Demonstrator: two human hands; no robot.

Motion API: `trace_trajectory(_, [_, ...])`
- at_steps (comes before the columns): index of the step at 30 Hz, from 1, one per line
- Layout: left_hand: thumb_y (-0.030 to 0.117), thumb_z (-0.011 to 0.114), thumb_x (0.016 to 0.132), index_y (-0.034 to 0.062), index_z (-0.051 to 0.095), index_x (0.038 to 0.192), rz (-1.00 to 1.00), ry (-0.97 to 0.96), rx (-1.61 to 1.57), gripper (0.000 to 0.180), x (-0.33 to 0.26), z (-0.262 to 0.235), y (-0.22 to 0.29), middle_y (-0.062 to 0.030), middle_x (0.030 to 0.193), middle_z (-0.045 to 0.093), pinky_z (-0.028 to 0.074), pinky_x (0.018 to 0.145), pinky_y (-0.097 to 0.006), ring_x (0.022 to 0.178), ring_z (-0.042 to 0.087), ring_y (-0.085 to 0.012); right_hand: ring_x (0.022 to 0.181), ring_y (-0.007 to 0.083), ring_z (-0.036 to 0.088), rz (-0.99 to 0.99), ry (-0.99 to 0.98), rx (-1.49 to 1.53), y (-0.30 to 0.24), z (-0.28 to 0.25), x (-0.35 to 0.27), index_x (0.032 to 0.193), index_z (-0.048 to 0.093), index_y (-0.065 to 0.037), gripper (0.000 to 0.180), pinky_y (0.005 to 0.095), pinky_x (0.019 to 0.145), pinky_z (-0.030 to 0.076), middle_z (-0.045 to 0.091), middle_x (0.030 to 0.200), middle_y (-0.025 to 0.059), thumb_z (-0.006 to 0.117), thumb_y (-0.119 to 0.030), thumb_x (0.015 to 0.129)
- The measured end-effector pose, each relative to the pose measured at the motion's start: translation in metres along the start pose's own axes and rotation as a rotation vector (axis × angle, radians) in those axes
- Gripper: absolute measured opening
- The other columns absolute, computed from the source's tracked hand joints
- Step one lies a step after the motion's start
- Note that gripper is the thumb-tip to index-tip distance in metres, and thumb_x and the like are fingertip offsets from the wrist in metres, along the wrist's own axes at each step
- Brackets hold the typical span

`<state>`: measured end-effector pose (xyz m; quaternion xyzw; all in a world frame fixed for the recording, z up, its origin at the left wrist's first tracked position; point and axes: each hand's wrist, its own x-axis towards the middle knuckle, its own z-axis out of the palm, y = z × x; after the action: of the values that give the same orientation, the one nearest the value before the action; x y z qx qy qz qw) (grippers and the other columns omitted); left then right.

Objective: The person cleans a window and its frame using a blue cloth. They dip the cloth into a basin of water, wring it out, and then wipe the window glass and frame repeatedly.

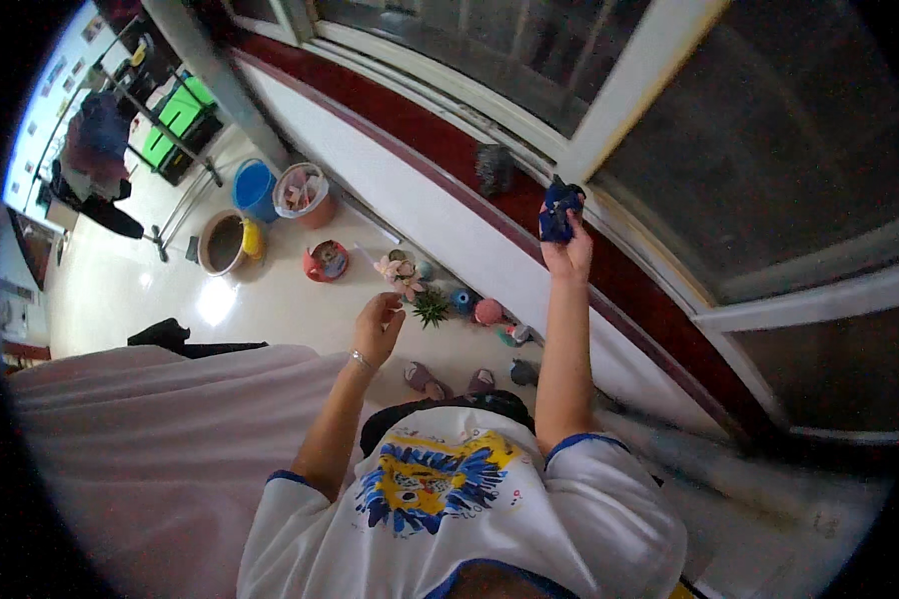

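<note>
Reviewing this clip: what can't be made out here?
All in the head view:
- Right hand: most fingers hidden by the dark blue cloth.
- Beyond the window pane: too dark.
- Pink bucket: contents too small, blurred.
- Pink sheet: cut off by the dark rim.

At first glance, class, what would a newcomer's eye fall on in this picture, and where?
Probably the bright yellow-and-blue print on the wearer's white shirt, at the lower centre. Next comes the right hand, holding a dark blue bundle by the window, right of centre. The blue bucket stands out on the floor at upper left.
</note>
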<state>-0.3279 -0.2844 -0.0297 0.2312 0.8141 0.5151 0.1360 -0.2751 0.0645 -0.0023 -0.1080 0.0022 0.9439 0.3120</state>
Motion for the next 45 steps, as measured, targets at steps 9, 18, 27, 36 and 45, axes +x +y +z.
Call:
trace_trajectory(9, [0.006,0.063,0.082,0.0023,0.057,0.106,-0.163,0.218,0.003,0.025,0.059,-0.091,-0.1,-0.0071,0.09,0.063,0.05,0.064,-0.028,0.07,0.061,-0.0138,0.116,0.0285,0.05,0.33,-0.058,-0.059,0.144,0.026,0.021,0.121,0.055,-0.016,0.043,0.0451,0.1,0.04,0.05,0.13,0.0118,0.054,0.006,0.085])
trace_trajectory(18, [0.011,0.059,0.086,0.0005,0.057,0.107,-0.264,0.549,0.004,0.023,0.098,-0.22,-0.162,-0.0055,0.085,0.063,0.05,0.067,-0.026,0.072,0.059,-0.0113,0.119,0.0285,0.047,0.684,-0.019,-0.158,0.302,0.033,0.091,0.121,0.055,-0.013,0.04,0.0462,0.102,0.038,0.048,0.132,0.0117,0.052,0.004,0.086])
trace_trajectory(27, [0.015,0.061,0.082,0.001,0.058,0.108,-0.432,0.741,-0.069,0.03,0.126,-0.305,-0.186,-0.009,0.088,0.065,0.051,0.065,-0.027,0.072,0.063,-0.0145,0.108,0.0268,0.054,1.027,-0.034,-0.342,0.477,0.035,0.127,0.119,0.057,-0.013,0.042,0.0386,0.091,0.046,0.056,0.121,0.0122,0.056,0.005,0.082])
trace_trajectory(36, [0.014,0.062,0.081,0.0,0.056,0.11,-0.823,0.916,-0.294,0.032,0.183,-0.437,-0.398,-0.0105,0.083,0.062,0.049,0.049,-0.029,0.063,0.062,-0.0186,0.097,0.0275,0.059,1.118,-0.102,-0.536,0.676,0.028,0.136,0.115,0.058,-0.011,0.034,0.0387,0.082,0.05,0.06,0.111,0.0137,0.054,0.003,0.084])
trace_trajectory(45, [0.01,0.059,0.082,-0.0024,0.053,0.111,-1.022,1.11,-0.571,0.032,0.177,-0.55,-0.403,-0.0126,0.09,0.062,0.049,0.05,-0.029,0.066,0.061,-0.0186,0.105,0.0287,0.056,1.238,-0.017,-0.671,0.839,0.015,0.158,0.116,0.058,-0.012,0.034,0.0415,0.089,0.047,0.057,0.119,0.0133,0.054,0.002,0.085])
